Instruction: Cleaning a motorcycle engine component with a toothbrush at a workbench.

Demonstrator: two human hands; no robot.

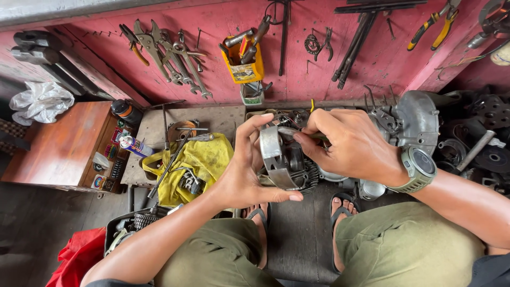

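My left hand (245,172) grips a round metal engine part (284,159) with a shiny outer band, thumb under it and fingers curled over its top. My right hand (348,143), with a green watch on the wrist, pinches a thin metal tool (285,131) and pokes its tip into the top of that part. I sit with both knees in green shorts below, feet in sandals on the floor.
A yellow rag (204,159) with small metal parts lies to the left, beside a spray can (134,145) and a wooden box (64,146). A grey engine casing (417,119) sits at right. Wrenches (172,56), pliers (435,24) and a yellow tool holder (244,66) hang on the red wall.
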